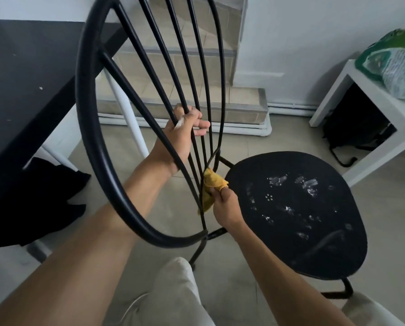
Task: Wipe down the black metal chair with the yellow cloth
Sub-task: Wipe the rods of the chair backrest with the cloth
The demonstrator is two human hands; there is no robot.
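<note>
The black metal chair (91,149) stands in front of me, its hooped back with thin bars close to the camera. Its round seat (297,212) lies to the right and shows white smears. My left hand (182,135) reaches through the hoop and grips one of the thin bars midway up. My right hand (227,208) pinches the yellow cloth (212,187) and presses it against the bars where they come together, just above the seat.
A dark table (27,85) stands at the left with black fabric (44,198) under it. Tiled steps (239,102) lie behind the chair. A white side table (370,95) at the right carries a green and white bag (396,64), with a black bag (358,128) beneath.
</note>
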